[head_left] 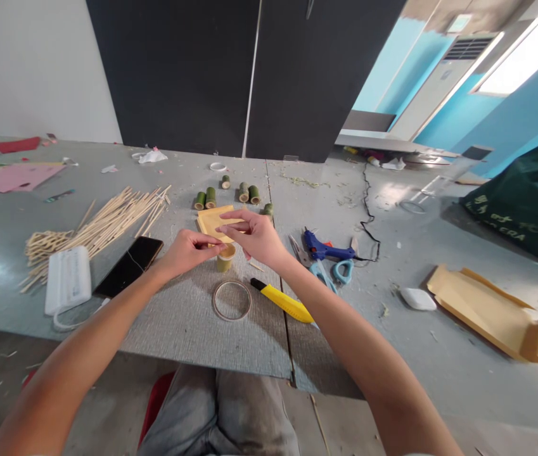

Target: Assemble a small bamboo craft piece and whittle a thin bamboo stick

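My left hand [187,253] is closed in a pinch, its fingertips at the rim of a small tan cup-shaped piece [225,259]. Whatever lies in that pinch is too small to make out. Just above and to the right hovers my right hand [255,235], palm down, fingers stretched out and slightly apart; nothing shows in it. Behind both hands lies a piece of brown paper [212,220], partly covered by the right fingers. Nearer to me are a flat ring like a tape roll [232,301] and a yellow utility knife [285,303], its end hidden by my right forearm.
Several short green bamboo pieces [210,197] stand behind the paper. To the left are a pile of thin sticks [107,228], a black phone [128,266] and a white power bank [68,278]. Rightward lie a blue glue gun [326,247], scissors [343,272] and an opened brown envelope [487,310].
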The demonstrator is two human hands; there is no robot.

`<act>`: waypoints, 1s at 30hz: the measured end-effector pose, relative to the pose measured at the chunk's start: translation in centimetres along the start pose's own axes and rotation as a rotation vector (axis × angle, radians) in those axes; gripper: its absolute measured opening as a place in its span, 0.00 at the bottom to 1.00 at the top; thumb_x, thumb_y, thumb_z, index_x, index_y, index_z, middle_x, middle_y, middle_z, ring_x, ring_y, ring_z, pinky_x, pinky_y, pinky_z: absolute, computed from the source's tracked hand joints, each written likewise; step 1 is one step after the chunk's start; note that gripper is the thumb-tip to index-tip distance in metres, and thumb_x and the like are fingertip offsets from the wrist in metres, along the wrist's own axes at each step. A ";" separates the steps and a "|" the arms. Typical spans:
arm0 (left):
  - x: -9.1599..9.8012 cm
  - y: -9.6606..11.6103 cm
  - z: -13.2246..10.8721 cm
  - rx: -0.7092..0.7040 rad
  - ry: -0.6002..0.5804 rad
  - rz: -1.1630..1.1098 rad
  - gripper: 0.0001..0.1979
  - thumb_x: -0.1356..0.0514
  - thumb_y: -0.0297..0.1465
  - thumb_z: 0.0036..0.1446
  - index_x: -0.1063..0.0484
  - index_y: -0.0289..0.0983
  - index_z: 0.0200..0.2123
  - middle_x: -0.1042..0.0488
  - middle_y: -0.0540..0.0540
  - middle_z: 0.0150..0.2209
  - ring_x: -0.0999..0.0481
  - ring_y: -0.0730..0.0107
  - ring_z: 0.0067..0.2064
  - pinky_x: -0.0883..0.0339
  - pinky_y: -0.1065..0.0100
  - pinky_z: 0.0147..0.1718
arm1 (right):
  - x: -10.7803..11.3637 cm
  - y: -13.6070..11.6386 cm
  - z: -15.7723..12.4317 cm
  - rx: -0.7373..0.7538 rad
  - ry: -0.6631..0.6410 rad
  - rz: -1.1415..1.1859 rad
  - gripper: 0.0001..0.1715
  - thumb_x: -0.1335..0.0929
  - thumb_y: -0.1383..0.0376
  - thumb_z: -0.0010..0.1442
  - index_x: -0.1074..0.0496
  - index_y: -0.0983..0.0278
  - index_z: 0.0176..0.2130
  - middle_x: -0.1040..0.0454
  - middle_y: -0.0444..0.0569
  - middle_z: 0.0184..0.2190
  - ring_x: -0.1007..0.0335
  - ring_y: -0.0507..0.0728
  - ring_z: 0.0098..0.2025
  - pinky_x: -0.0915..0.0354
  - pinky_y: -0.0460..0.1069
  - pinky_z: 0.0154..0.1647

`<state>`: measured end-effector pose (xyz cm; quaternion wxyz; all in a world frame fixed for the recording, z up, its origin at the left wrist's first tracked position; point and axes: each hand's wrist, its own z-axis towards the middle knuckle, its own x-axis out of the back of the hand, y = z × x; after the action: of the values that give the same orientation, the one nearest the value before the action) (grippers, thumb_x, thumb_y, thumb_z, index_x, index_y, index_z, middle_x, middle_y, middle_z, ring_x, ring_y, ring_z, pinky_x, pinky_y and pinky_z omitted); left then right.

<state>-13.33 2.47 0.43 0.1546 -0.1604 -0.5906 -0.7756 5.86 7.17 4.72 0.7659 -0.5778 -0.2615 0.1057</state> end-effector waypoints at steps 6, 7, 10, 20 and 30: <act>0.1 -0.4 0.2 -0.046 0.032 0.010 0.15 0.32 0.41 0.54 0.14 0.35 0.36 0.27 0.50 0.19 0.43 0.78 0.21 0.50 0.70 0.22 | -0.1 0.4 0.1 0.018 0.001 -0.026 0.18 0.28 0.61 0.62 0.24 0.64 0.51 0.16 0.51 0.40 0.34 0.47 0.19 0.43 0.42 0.09; 0.1 -0.4 0.2 -0.051 0.036 0.013 0.15 0.32 0.41 0.54 0.14 0.35 0.35 0.28 0.50 0.19 0.44 0.78 0.21 0.50 0.70 0.22 | -0.1 0.4 0.1 0.019 0.000 -0.026 0.18 0.28 0.61 0.62 0.24 0.64 0.51 0.16 0.51 0.40 0.34 0.47 0.19 0.43 0.42 0.09; 0.0 -0.2 0.1 -0.054 0.026 0.022 0.15 0.32 0.41 0.53 0.14 0.35 0.34 0.28 0.50 0.18 0.44 0.78 0.21 0.50 0.70 0.22 | -0.1 0.4 0.1 0.015 0.003 -0.028 0.18 0.28 0.61 0.62 0.24 0.64 0.51 0.16 0.51 0.40 0.35 0.46 0.18 0.43 0.42 0.09; 0.2 -0.3 0.2 -0.006 0.042 -0.021 0.15 0.32 0.42 0.54 0.14 0.36 0.35 0.32 0.51 0.18 0.45 0.77 0.22 0.53 0.69 0.23 | 0.4 -0.2 -0.2 0.051 0.015 -0.118 0.17 0.29 0.61 0.62 0.24 0.63 0.51 0.16 0.48 0.37 0.42 0.43 0.13 0.43 0.42 0.10; 0.0 0.5 0.3 0.135 -0.043 -0.278 0.13 0.30 0.41 0.51 0.15 0.36 0.33 0.35 0.53 0.18 0.48 0.80 0.20 0.58 0.70 0.20 | 2.5 0.7 1.0 0.016 0.172 -0.224 0.17 0.31 0.61 0.63 0.26 0.65 0.50 0.17 0.50 0.39 0.38 0.45 0.15 0.38 0.44 0.17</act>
<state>-13.06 2.60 0.94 0.0436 -0.0829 -0.6609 -0.7446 7.56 9.35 4.92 0.7971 -0.5457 -0.2569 -0.0281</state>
